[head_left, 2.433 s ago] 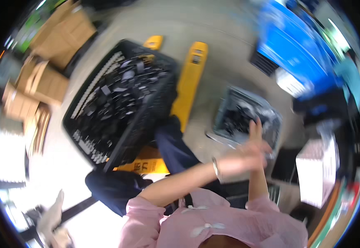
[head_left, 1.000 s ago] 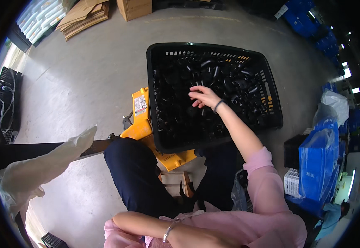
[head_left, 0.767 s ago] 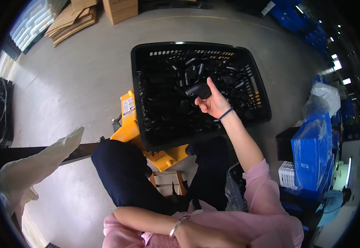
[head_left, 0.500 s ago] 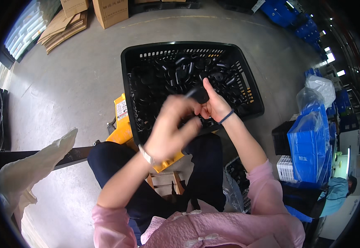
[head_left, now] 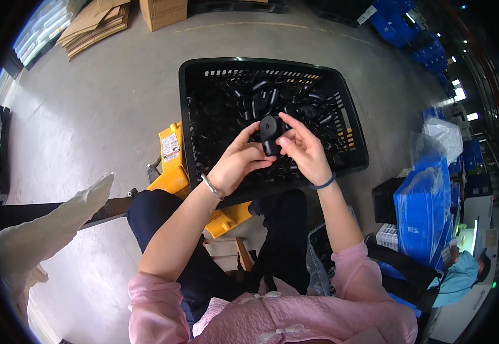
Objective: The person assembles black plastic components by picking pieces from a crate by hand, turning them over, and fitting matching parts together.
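Above the basket I hold a black plastic part (head_left: pixel 270 131) with a round, flat head and a short tubular stem; a small hole shows in the middle of the head. My left hand (head_left: pixel 241 156) grips it from the left, its fingers at the head and the stem's lower end. My right hand (head_left: pixel 305 150) pinches it from the other side, with fingers at the top of the head and beside the stem. Below, a black slotted plastic basket (head_left: pixel 359 137) is filled with many similar black parts (head_left: pixel 312 112).
The basket stands by a yellow pallet jack (head_left: pixel 172 163). Cream-coloured sheeting (head_left: pixel 43 229) hangs at left over a dark bar. Blue crates (head_left: pixel 424 212) wrapped in clear plastic stand at right, near a person in a teal top (head_left: pixel 458 278). Flattened cardboard (head_left: pixel 92 28) lies at the far left.
My left hand, blurred before and in front of the part, has come to its left side and grips it. The part now stands upright between both hands. The view has shifted slightly.
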### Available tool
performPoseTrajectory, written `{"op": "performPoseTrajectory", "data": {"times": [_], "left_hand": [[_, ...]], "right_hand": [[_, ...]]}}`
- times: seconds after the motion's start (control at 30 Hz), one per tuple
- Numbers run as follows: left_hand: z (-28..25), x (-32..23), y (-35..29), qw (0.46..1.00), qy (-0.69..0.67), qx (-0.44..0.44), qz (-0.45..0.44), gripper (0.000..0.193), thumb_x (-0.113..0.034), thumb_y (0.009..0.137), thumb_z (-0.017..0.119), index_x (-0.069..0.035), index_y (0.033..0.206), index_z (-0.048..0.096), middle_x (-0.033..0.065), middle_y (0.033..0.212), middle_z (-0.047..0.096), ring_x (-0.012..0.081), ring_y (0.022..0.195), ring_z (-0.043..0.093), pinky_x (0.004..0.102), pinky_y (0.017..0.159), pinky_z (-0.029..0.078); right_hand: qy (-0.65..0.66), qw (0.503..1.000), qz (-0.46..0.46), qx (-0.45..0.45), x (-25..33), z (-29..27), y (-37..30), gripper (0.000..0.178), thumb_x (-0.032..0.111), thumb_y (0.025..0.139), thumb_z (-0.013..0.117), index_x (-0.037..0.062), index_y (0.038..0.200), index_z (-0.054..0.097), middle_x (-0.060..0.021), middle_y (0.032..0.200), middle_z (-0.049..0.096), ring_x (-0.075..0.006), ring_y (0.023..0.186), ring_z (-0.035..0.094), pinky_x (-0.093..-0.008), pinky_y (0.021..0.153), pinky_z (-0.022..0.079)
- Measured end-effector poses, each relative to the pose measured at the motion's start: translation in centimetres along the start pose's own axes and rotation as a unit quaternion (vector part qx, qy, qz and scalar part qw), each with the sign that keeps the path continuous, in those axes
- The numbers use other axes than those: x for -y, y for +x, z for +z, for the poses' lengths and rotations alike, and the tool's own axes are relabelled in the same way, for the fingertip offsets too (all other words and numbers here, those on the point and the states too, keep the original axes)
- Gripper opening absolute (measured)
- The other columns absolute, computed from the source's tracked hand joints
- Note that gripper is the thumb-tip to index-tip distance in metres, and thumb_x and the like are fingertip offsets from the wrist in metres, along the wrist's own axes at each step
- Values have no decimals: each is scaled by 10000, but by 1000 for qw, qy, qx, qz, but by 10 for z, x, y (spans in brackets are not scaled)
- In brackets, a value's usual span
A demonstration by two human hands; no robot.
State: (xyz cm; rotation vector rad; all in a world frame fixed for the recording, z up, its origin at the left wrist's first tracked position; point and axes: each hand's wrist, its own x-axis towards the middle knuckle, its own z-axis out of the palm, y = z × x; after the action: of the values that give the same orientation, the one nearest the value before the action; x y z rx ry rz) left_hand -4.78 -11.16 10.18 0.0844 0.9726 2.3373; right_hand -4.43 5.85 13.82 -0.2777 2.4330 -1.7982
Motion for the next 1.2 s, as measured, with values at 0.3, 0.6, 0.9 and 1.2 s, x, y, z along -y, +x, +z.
{"op": "performPoseTrajectory", "data": {"times": [0.3,0.6,0.9,1.2], "left_hand": [[-11,-9,5,973,-217,69,-49,502,-405,891,289,-25,1186,431,162,994,555,264,883,562,387,810,455],[-15,-15,13,956,-271,110,-2,477,-311,866,225,-11,1181,424,218,1030,556,295,881,578,386,814,456],[-18,-14,9,956,-274,104,5,475,-296,846,266,1,1178,432,226,1037,545,314,880,574,399,824,454],[-19,-16,5,985,-171,15,27,519,-500,853,394,-44,1079,494,145,904,587,214,747,584,305,677,481]], "right_hand": [[-171,985,-1,-35,-123,-8,80,377,274,768,571,87,1093,533,-98,873,594,-195,756,571,-302,705,466],[190,939,283,53,-168,67,74,290,273,891,330,93,1054,488,-96,1030,527,-174,926,536,-339,772,474],[-585,805,81,-58,-148,15,86,189,110,754,519,110,942,499,-121,988,446,-306,958,456,-413,762,450],[10,974,196,-111,-138,-18,77,233,201,745,668,30,846,546,-18,739,562,-129,635,585,-228,554,469]]}}
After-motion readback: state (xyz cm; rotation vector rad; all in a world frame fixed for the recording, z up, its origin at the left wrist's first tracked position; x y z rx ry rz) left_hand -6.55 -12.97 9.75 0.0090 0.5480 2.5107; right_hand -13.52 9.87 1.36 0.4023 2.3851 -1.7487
